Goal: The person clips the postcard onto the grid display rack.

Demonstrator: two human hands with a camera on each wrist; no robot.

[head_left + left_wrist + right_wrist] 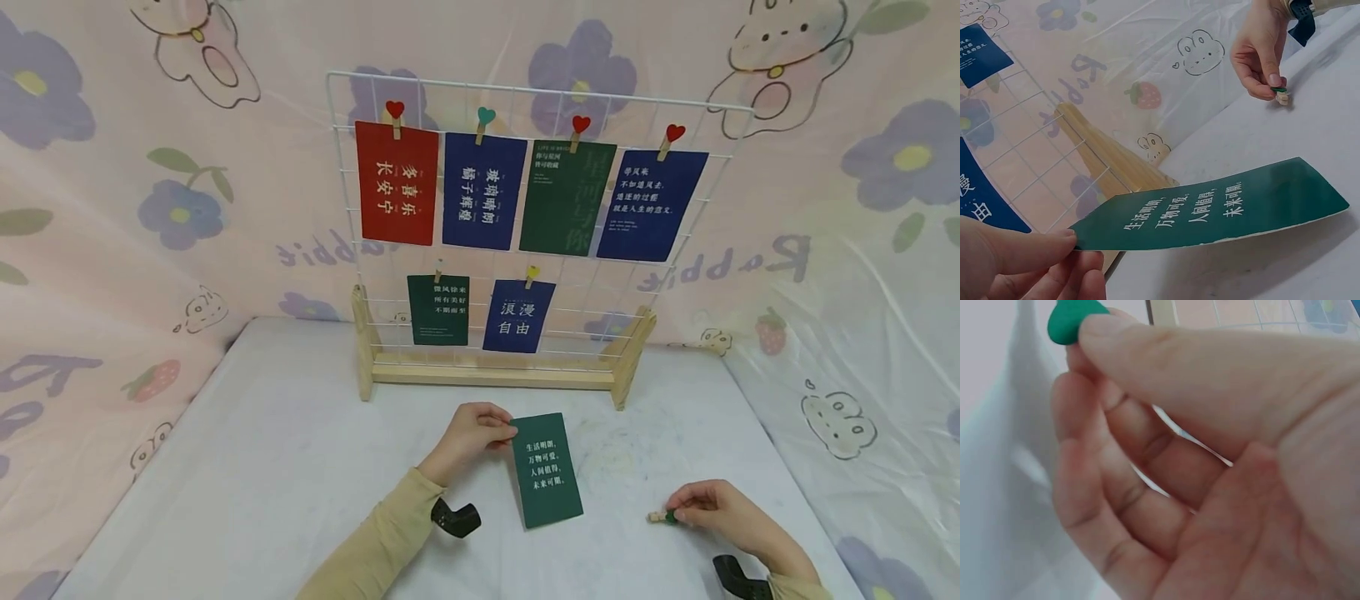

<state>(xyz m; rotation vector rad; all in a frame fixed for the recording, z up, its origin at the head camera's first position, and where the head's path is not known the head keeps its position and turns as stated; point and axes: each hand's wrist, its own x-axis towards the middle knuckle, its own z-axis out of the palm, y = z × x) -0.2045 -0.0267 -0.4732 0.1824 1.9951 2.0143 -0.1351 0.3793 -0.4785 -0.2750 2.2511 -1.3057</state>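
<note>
My left hand pinches the upper left corner of a green card with white printed lines. In the left wrist view the card bows slightly and casts a shadow on the white surface below. Off to the right, my right hand pinches a small wooden clothespin by its green heart. The right wrist view shows that heart between thumb and forefinger, with the other fingers curled behind.
A white wire grid rack on a wooden stand rises behind the hands. Four cards, including a red card, hang in its upper row. Below them hang a smaller green card and a blue card. Patterned cloth surrounds the table.
</note>
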